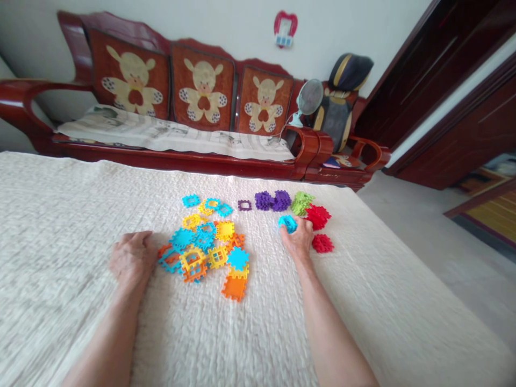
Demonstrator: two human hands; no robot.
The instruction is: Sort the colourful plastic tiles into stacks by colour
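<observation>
My right hand [299, 238] grips a small stack of blue interlocking tiles [287, 223] at the cloth's surface, thumb on the near side and fingers on the far side. Close by are a red tile stack [318, 216], a second red stack [323, 243] and green tiles [301, 203]. My left hand [134, 257] rests on the cloth with its fingers curled in, nothing visible in it. To its right lies a loose heap of toothed plastic tiles, among them a blue tile [237, 258], an orange tile [234, 288] and a yellow window tile [217, 257].
Purple tile stacks [264, 200] and a single dark purple frame [244, 205] lie toward the far edge. A white quilted cloth [193, 338] covers the table. Beyond it stand a wooden sofa [193, 160], a small fan [309, 98] and a chair [338, 123].
</observation>
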